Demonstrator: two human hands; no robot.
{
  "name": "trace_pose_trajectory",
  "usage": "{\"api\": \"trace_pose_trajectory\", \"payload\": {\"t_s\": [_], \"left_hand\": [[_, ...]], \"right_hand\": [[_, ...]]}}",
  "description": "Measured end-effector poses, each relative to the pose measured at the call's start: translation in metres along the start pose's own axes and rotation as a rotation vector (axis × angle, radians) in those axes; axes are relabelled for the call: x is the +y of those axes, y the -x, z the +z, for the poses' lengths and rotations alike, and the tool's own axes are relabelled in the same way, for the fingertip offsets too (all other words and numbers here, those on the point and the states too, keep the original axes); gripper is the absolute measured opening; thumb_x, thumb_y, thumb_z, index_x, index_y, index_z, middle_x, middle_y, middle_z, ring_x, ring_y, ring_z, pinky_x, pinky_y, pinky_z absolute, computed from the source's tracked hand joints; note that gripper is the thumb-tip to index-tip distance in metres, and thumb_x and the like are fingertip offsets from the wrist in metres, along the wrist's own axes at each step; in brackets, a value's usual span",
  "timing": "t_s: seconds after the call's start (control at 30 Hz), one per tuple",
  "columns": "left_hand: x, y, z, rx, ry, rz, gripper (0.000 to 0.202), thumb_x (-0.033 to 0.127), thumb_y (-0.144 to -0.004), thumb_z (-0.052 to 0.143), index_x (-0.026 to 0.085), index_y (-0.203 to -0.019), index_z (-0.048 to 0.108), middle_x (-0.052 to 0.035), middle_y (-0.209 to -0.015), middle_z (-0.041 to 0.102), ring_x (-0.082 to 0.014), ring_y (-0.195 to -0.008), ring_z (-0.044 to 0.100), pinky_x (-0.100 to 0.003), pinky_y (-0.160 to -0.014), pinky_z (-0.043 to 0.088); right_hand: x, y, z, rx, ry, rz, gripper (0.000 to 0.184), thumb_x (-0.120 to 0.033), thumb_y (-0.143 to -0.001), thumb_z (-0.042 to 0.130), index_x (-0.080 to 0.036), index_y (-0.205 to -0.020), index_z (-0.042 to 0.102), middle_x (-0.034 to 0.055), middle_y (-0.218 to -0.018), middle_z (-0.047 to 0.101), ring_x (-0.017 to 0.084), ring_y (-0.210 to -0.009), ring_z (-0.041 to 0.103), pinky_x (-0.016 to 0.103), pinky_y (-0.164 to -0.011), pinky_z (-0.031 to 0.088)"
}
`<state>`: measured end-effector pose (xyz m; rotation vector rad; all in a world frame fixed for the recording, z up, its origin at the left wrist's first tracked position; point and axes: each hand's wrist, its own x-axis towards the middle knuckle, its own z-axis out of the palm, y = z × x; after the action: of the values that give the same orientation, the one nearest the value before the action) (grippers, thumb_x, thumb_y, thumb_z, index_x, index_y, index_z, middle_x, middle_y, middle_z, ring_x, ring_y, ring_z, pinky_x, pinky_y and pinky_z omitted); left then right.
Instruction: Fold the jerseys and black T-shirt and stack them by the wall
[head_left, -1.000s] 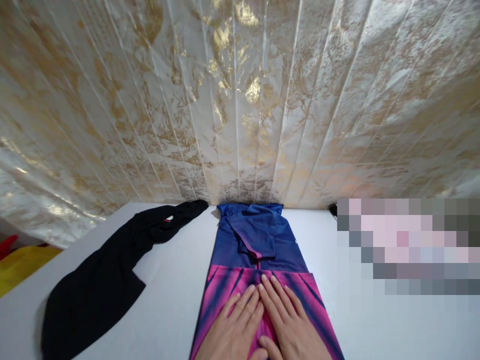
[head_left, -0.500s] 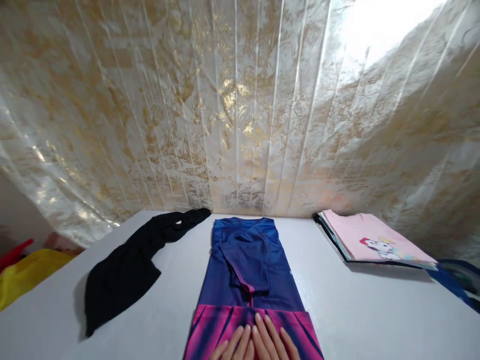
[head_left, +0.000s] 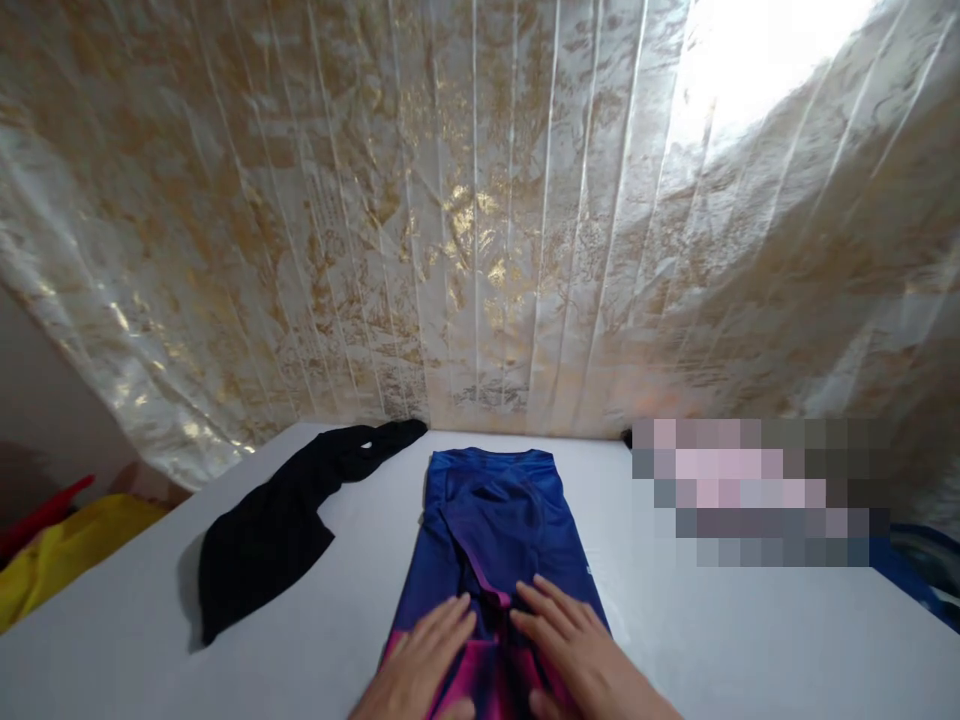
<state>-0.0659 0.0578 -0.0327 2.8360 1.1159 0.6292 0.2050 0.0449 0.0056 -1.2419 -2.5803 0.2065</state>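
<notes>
A blue and pink garment (head_left: pixel 491 520) lies folded lengthwise on the white table (head_left: pixel 697 640), its blue end towards the curtain. My left hand (head_left: pixel 420 665) rests flat on its near left part, fingers stretched forward. Beside it my right hand (head_left: pixel 574 650) also lies flat on the cloth, fingers spread. Both hands press the fabric where the blue turns to pink, a narrow gap between them.
A black garment (head_left: pixel 277 525) lies crumpled at the left of the table. Folded clothes, blurred out, sit at the right (head_left: pixel 750 490). A gold and white curtain (head_left: pixel 480 220) hangs behind the table. Yellow and red cloth (head_left: pixel 56 545) lies beyond the left edge.
My hands have slid forward along the garment and parted a little. The view has tilted up and more of the table shows.
</notes>
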Motion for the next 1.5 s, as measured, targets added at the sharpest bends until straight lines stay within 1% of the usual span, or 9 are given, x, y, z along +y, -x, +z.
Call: {"api": "trace_pose_trajectory", "payload": {"t_s": [0.17, 0.3, 0.43, 0.6, 0.8, 0.97, 1.17, 1.37, 1.5], "left_hand": [[-0.107, -0.104, -0.048, 0.009, 0.103, -0.255, 0.036, 0.014, -0.089, 0.039, 0.022, -0.117, 0.06, -0.0065, -0.124, 0.06, -0.0231, -0.119, 0.049, -0.041, -0.106, 0.036], [-0.18, -0.171, -0.049, -0.054, 0.122, -0.246, 0.033, 0.011, -0.082, 0.044, 0.021, -0.107, 0.063, -0.0057, -0.111, 0.064, -0.0234, -0.107, 0.052, -0.041, -0.102, 0.036], [-0.214, -0.201, -0.034, -0.169, 0.2, -0.2, 0.025, 0.017, -0.081, 0.05, 0.021, -0.1, 0.066, -0.0036, -0.101, 0.066, -0.0213, -0.098, 0.054, -0.033, -0.092, 0.041], [-0.232, -0.212, -0.026, -0.307, 0.304, -0.204, 0.02, 0.03, -0.083, 0.054, 0.019, -0.093, 0.068, -0.0043, -0.092, 0.065, -0.0197, -0.089, 0.057, -0.029, -0.082, 0.044], [-0.24, -0.231, -0.02, -0.377, 0.369, -0.188, 0.017, 0.032, -0.082, 0.055, 0.017, -0.079, 0.064, -0.0021, -0.08, 0.063, -0.0181, -0.079, 0.055, -0.026, -0.074, 0.041], [-0.233, -0.242, -0.019, -0.386, 0.416, -0.182, 0.019, 0.032, -0.085, 0.05, 0.017, -0.082, 0.06, 0.0003, -0.077, 0.062, -0.015, -0.072, 0.054, -0.023, -0.067, 0.039], [-0.238, -0.243, -0.017, -0.431, 0.383, -0.213, 0.012, 0.025, -0.08, 0.055, 0.016, -0.082, 0.064, 0.001, -0.07, 0.063, -0.0143, -0.065, 0.055, -0.021, -0.06, 0.038], [-0.225, -0.262, -0.022, -0.385, 0.37, -0.146, 0.013, 0.022, -0.082, 0.053, 0.017, -0.084, 0.065, -0.002, -0.085, 0.066, -0.0169, -0.082, 0.058, -0.023, -0.075, 0.041], [-0.226, -0.263, -0.021, -0.382, 0.358, -0.146, 0.015, 0.02, -0.082, 0.052, 0.018, -0.086, 0.067, -0.0023, -0.088, 0.067, -0.0182, -0.088, 0.058, -0.025, -0.08, 0.04]], "right_hand": [[0.067, -0.084, -0.057, 0.09, -0.129, 0.266, 0.03, -0.02, -0.087, 0.05, -0.02, -0.115, 0.062, 0.0084, -0.119, 0.064, 0.023, -0.116, 0.054, 0.036, -0.099, 0.041], [0.114, -0.151, -0.052, 0.109, -0.034, 0.336, 0.025, -0.013, -0.088, 0.049, -0.017, -0.106, 0.065, 0.0074, -0.105, 0.068, 0.02, -0.103, 0.058, 0.031, -0.093, 0.041], [0.135, -0.197, -0.038, 0.025, -0.006, 0.338, 0.022, -0.017, -0.089, 0.05, -0.019, -0.102, 0.069, 0.0055, -0.099, 0.072, 0.02, -0.101, 0.059, 0.027, -0.086, 0.04], [0.137, -0.218, -0.027, -0.146, 0.039, 0.367, 0.029, -0.03, -0.093, 0.047, -0.02, -0.08, 0.071, 0.0072, -0.083, 0.074, 0.022, -0.086, 0.066, 0.029, -0.078, 0.041], [0.13, -0.224, -0.028, -0.264, 0.091, 0.431, 0.028, -0.04, -0.089, 0.052, -0.02, -0.084, 0.072, 0.0099, -0.086, 0.074, 0.026, -0.085, 0.068, 0.03, -0.073, 0.041], [0.126, -0.224, -0.035, -0.344, 0.079, 0.427, 0.012, -0.03, -0.08, 0.062, -0.024, -0.081, 0.072, 0.0032, -0.087, 0.075, 0.02, -0.082, 0.068, 0.024, -0.062, 0.038], [0.127, -0.223, -0.04, -0.298, 0.116, 0.478, 0.017, -0.025, -0.079, 0.054, -0.024, -0.082, 0.071, 0.0036, -0.082, 0.074, 0.021, -0.078, 0.068, 0.026, -0.059, 0.035], [0.13, -0.224, -0.032, -0.327, 0.092, 0.502, 0.026, -0.04, -0.084, 0.052, -0.024, -0.086, 0.072, 0.0073, -0.084, 0.075, 0.024, -0.082, 0.069, 0.027, -0.06, 0.038], [0.132, -0.224, -0.03, -0.35, 0.064, 0.492, 0.017, -0.032, -0.081, 0.058, -0.025, -0.087, 0.073, 0.0046, -0.088, 0.075, 0.022, -0.083, 0.069, 0.025, -0.061, 0.038]]}}
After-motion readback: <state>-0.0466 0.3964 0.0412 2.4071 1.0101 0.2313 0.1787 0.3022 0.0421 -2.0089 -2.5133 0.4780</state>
